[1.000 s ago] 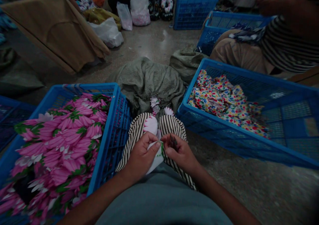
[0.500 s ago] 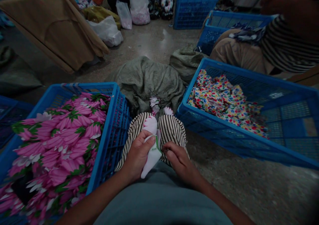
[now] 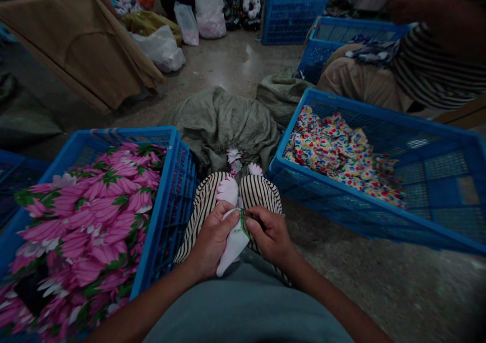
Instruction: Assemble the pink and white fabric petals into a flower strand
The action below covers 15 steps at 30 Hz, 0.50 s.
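A white fabric piece point(image 3: 232, 246) with a green edge and a pink scalloped end lies over my lap between my striped knees. My left hand point(image 3: 212, 236) pinches it near the green edge. On the other side of that edge, my right hand point(image 3: 269, 234) is closed, fingertips at the green part; a small dark item shows at its fingers, too small to name. At the left, a blue crate point(image 3: 172, 181) holds a heap of pink petal-shaped pieces point(image 3: 102, 211) with green parts.
At the right, a blue crate point(image 3: 341, 193) holds colourful patterned pieces point(image 3: 337, 150). A grey-green sack point(image 3: 228, 120) lies beyond my knees. Another person point(image 3: 364, 79) sits at the upper right. A brown cloth-covered thing point(image 3: 76, 44) stands at the upper left.
My right hand has moved left and up, to the green edge of the white piece beside my left hand. The view has shifted slightly.
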Each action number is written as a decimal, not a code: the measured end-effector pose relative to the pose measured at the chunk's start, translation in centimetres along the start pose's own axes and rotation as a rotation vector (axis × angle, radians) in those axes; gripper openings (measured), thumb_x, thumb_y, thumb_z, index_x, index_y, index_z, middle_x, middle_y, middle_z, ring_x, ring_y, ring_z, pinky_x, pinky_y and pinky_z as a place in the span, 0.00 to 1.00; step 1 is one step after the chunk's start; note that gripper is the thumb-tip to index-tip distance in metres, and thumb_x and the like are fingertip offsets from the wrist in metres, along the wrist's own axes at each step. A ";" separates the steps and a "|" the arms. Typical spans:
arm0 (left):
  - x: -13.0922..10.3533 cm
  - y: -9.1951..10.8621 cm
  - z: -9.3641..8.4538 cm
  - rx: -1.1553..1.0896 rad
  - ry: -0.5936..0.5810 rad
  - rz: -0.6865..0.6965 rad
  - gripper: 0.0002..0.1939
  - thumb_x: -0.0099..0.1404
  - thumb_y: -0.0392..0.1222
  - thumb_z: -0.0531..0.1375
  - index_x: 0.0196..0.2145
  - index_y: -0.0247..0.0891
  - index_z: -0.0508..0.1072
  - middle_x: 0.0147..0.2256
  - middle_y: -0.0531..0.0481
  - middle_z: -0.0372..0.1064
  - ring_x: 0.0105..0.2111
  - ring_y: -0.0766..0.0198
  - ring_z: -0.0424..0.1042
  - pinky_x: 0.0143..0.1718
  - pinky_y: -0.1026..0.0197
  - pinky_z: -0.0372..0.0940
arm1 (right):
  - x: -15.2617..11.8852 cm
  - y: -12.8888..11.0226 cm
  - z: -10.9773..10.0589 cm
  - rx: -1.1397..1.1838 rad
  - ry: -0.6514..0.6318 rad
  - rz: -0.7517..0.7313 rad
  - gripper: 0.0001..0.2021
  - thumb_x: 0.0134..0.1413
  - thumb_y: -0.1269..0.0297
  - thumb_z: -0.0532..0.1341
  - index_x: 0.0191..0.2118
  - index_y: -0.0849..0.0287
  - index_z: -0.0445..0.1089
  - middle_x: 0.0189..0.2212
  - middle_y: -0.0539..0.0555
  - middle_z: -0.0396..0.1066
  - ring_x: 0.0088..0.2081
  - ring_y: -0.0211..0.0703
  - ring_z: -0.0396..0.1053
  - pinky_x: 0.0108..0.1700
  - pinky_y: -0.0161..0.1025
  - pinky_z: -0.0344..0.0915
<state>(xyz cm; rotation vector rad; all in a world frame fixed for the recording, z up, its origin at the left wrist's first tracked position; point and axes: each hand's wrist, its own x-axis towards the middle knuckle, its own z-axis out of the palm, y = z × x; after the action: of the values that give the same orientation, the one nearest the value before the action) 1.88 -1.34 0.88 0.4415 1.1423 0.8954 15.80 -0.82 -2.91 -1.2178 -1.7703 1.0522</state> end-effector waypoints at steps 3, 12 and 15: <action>-0.1 0.2 0.1 0.009 0.033 -0.031 0.09 0.58 0.45 0.57 0.29 0.40 0.60 0.17 0.61 0.59 0.14 0.75 0.58 0.16 0.73 0.55 | -0.1 0.1 -0.1 0.017 0.016 0.008 0.09 0.54 0.64 0.54 0.31 0.62 0.68 0.23 0.52 0.68 0.24 0.37 0.64 0.27 0.33 0.57; -0.2 0.2 0.1 -0.036 0.046 -0.015 0.11 0.55 0.46 0.60 0.29 0.40 0.60 0.18 0.61 0.60 0.15 0.75 0.58 0.16 0.73 0.55 | 0.2 -0.4 -0.1 0.066 -0.020 0.015 0.11 0.55 0.64 0.52 0.30 0.61 0.69 0.22 0.50 0.66 0.24 0.37 0.64 0.26 0.33 0.57; -0.2 0.1 -0.1 -0.043 0.007 0.000 0.13 0.54 0.47 0.61 0.28 0.39 0.60 0.18 0.61 0.60 0.16 0.74 0.59 0.17 0.73 0.54 | 0.4 -0.6 -0.1 0.077 -0.012 0.002 0.10 0.55 0.64 0.53 0.30 0.60 0.69 0.22 0.50 0.66 0.24 0.37 0.64 0.27 0.33 0.57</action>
<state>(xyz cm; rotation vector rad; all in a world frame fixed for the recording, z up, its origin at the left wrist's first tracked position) 1.76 -1.41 1.03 0.4030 1.1276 0.9206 15.59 -0.52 -2.30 -1.1685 -1.7226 1.1205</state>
